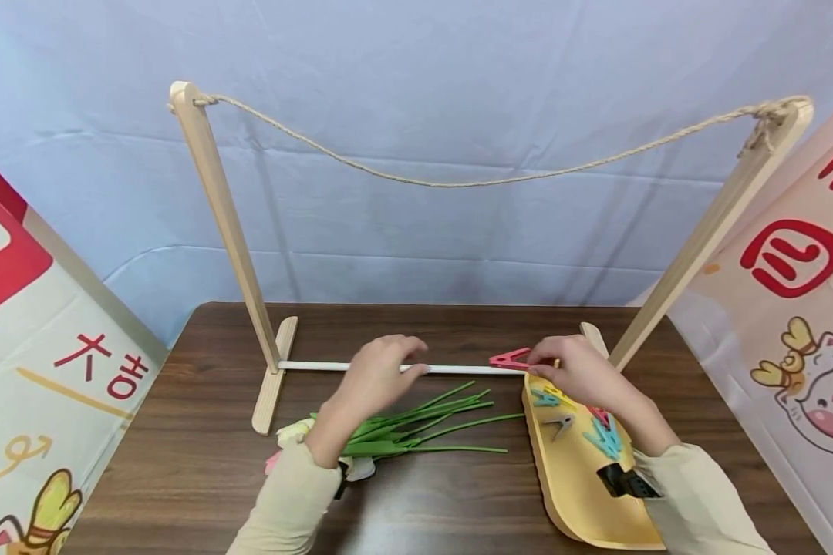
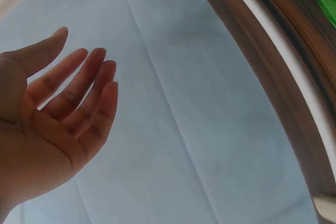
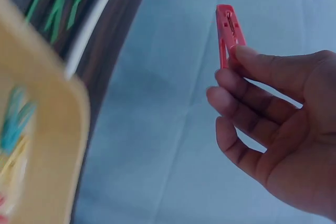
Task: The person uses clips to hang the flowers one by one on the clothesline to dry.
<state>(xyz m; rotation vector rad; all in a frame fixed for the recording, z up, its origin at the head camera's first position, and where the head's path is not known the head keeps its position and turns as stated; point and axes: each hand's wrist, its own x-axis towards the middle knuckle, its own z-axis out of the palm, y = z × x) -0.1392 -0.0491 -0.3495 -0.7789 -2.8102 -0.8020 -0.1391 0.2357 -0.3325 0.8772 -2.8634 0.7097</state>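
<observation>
My right hand pinches a red clothespin by its handle ends between thumb and fingers, above the far end of the yellow tray. In the head view the clothespin points left, over the white rod. My left hand holds nothing; in the left wrist view its fingers are loosely bent and apart from the thumb. It hovers above the artificial flowers, whose green stems lie on the table pointing right. The blossoms are partly hidden behind the left forearm.
A wooden frame stands over the table, with a left post, a right post and a sagging rope between their tops. Low down, a white rod joins them. Blue clothespins and a grey clothespin lie in the tray.
</observation>
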